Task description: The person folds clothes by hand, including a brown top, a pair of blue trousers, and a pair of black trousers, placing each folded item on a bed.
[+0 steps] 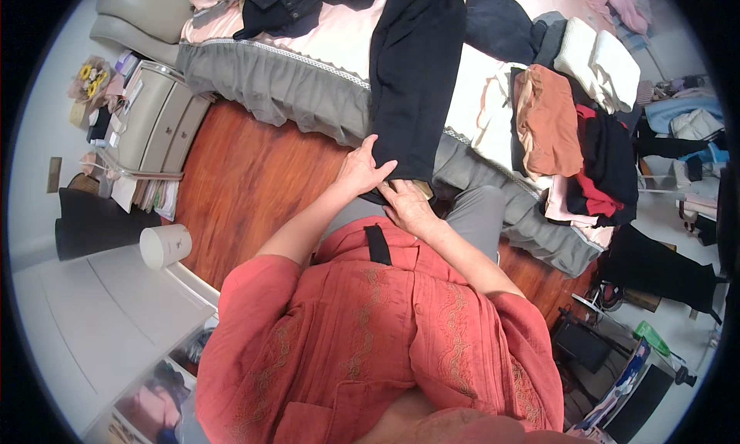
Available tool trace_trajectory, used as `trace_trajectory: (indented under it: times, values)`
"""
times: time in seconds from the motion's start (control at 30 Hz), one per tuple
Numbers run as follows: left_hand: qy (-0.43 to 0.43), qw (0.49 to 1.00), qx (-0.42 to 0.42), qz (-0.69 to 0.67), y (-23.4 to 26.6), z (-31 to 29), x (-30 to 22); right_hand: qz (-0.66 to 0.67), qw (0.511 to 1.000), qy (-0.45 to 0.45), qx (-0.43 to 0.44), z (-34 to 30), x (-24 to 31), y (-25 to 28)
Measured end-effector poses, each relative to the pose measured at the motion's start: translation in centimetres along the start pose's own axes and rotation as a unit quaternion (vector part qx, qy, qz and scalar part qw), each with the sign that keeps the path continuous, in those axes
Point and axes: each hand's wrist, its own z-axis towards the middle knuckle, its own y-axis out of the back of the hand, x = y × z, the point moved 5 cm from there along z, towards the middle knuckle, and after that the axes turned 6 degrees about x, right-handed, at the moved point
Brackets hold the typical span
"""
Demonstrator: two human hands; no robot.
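Note:
A long black garment, apparently trousers (416, 82), stretches from the bed down to my lap. Its near end lies over my knees, where a small tan patch shows at the edge. My left hand (361, 169) is at the garment's left edge, its index finger pointing away and its thumb spread to the right over the cloth. Just to the right and nearer, my right hand (410, 206) has its fingers at the near end, gripping the cloth there. Some fingertips are hidden by the fabric.
The bed has a grey ruffled skirt (277, 85). Dark clothes (281, 8) lie at its far left. Folded clothes, including an orange-brown garment (549, 120) and white ones (597, 62), are piled on the right. A white bin (165, 246) and a bedside cabinet (154, 120) stand left.

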Motion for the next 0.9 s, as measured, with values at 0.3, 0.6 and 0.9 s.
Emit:
trace_trajectory:
  times: [0.3, 0.6, 0.9]
  values:
    - [0.036, 0.981, 0.03, -0.19, -0.8, -0.2, 3.2, 0.019, 0.997, 0.032, -0.063, -0.2, -0.6, -0.2]
    - [-0.024, 1.0, -0.015, -0.013, 0.2, -2.4, 1.7, 0.008, 0.997, 0.055, -0.053, 0.0, -0.1, 0.1]
    - [-0.064, 0.998, 0.006, 0.016, -0.1, -2.1, 2.6, 0.036, 0.986, 0.062, -0.149, -0.9, 0.2, 2.1]
